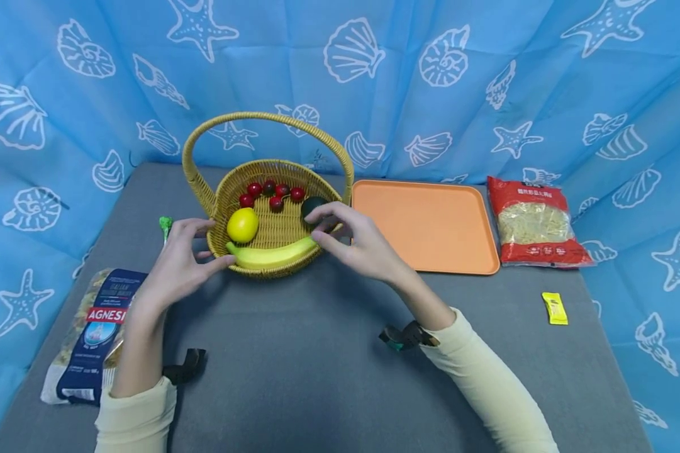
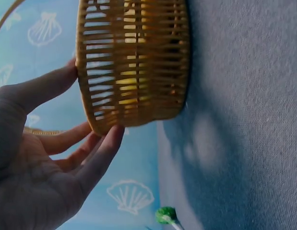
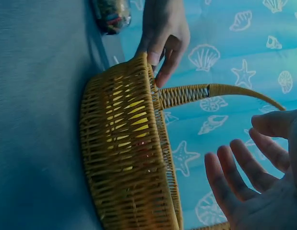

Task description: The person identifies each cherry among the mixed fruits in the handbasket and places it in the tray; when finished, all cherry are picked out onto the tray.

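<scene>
A wicker basket (image 1: pixel 234 179) with a tall handle stands at the table's middle back. It holds a lemon (image 1: pixel 242 224), a banana (image 1: pixel 272 255), several red cherries (image 1: pixel 272 192) and a dark avocado (image 1: pixel 312 206). My left hand (image 1: pixel 211 242) touches the basket's left front rim with straight fingers (image 2: pixel 105 148) against the basket wall (image 2: pixel 134 62). My right hand (image 1: pixel 317 226) hovers over the right rim, near the avocado and the banana's tip. The right wrist view shows that hand's fingers (image 3: pixel 244 167) spread and holding nothing, beside the basket (image 3: pixel 124 158).
An orange tray (image 1: pixel 424 226) lies right of the basket, with a red noodle bag (image 1: pixel 535 223) beyond it. A yellow sachet (image 1: pixel 555 308) lies front right. A blue pasta bag (image 1: pixel 93 333) and a green lollipop (image 1: pixel 165 223) are on the left. Blue curtain walls surround the grey table.
</scene>
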Action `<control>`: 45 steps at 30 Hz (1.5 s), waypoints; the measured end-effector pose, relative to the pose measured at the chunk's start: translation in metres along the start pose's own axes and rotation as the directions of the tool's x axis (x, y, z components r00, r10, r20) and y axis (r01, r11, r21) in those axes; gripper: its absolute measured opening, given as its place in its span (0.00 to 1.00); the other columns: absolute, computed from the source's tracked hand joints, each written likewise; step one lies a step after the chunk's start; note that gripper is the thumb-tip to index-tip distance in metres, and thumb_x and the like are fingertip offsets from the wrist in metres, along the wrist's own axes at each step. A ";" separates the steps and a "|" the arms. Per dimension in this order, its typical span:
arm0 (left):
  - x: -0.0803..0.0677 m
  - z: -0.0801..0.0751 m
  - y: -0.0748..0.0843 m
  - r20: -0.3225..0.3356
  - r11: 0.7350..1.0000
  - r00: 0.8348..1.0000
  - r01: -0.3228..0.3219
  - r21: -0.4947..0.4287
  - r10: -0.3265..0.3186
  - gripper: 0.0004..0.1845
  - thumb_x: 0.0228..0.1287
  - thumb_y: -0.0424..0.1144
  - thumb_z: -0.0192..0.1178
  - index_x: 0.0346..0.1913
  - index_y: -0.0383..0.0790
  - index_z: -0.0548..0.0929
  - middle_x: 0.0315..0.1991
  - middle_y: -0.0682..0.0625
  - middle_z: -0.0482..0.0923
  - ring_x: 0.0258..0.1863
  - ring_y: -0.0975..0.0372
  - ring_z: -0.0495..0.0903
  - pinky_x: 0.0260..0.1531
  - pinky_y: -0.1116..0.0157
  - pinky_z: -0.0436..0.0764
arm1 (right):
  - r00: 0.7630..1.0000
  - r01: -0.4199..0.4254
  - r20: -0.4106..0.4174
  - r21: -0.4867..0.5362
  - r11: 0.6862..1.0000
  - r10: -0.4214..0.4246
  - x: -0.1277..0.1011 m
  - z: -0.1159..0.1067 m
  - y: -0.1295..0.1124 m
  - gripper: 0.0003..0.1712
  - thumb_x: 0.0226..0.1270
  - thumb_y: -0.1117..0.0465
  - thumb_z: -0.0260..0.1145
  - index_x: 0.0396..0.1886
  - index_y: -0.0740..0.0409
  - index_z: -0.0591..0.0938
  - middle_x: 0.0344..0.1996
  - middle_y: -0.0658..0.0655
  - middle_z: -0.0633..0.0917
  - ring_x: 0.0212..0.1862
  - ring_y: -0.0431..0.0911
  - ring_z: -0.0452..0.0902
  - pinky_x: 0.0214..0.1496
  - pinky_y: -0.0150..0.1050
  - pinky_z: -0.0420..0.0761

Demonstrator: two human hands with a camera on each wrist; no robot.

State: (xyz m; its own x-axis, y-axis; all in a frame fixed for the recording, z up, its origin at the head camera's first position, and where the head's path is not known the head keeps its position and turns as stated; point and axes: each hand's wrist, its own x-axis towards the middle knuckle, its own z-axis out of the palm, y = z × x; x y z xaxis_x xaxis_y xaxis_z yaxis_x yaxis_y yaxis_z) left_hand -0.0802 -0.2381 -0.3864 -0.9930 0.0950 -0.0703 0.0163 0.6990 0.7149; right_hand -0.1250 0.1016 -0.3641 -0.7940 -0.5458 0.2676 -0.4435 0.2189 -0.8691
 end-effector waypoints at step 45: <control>0.004 -0.004 -0.011 0.041 0.998 0.997 0.058 -0.001 -0.058 0.45 0.70 0.52 0.75 0.80 0.35 0.66 0.79 0.30 0.59 0.70 0.35 0.74 0.63 0.34 0.81 | 0.771 -0.630 0.291 0.218 0.746 0.566 0.137 0.063 0.047 0.29 0.85 0.69 0.54 0.82 0.67 0.67 0.80 0.68 0.70 0.66 0.65 0.79 0.77 0.57 0.78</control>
State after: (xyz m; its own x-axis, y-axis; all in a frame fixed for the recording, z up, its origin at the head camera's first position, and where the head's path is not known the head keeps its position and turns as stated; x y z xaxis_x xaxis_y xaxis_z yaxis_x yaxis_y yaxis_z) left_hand -0.0843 -0.2484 -0.3917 -0.9866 0.0839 -0.1401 -0.0411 0.7029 0.7101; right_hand -0.2282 -0.0137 -0.3942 -0.7422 -0.5327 -0.4067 0.2600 0.3304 -0.9073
